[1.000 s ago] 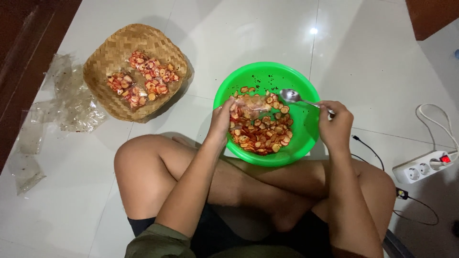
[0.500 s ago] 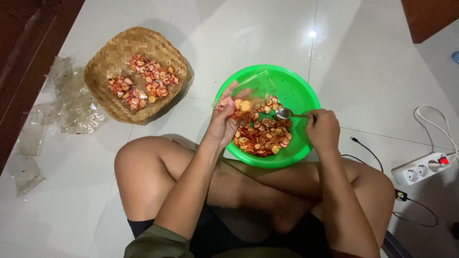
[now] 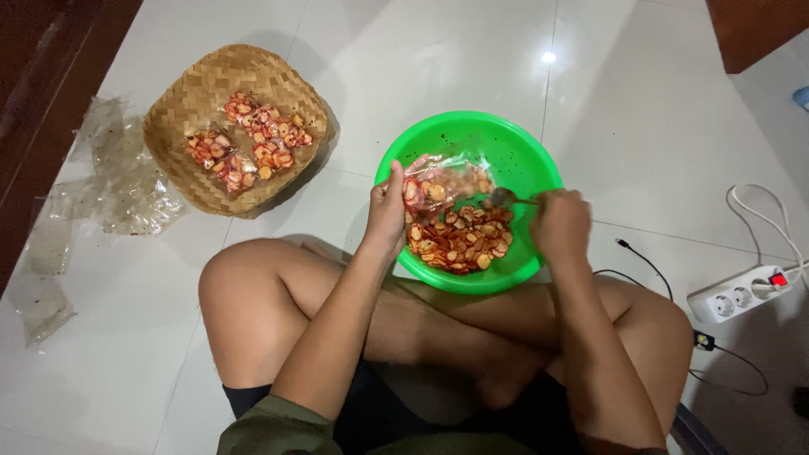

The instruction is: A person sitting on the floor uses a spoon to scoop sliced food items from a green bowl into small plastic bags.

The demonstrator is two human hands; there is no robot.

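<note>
Chips [image 3: 459,240] in green bowl [image 3: 514,143], packets [image 3: 253,139] in basket [image 3: 194,93]

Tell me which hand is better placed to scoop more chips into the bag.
Right, probably. The right hand holds the spoon at the chips in the bowl; the left hand holds the bag.

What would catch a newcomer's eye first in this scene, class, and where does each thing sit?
The bright green plastic bowl on the white tiled floor stands out first, with red-orange chips in it. Over it, the left hand holds a clear plastic bag partly filled with chips, while the right hand holds a metal spoon at its mouth. To the upper left sits a woven bamboo basket holding filled packets.
</note>
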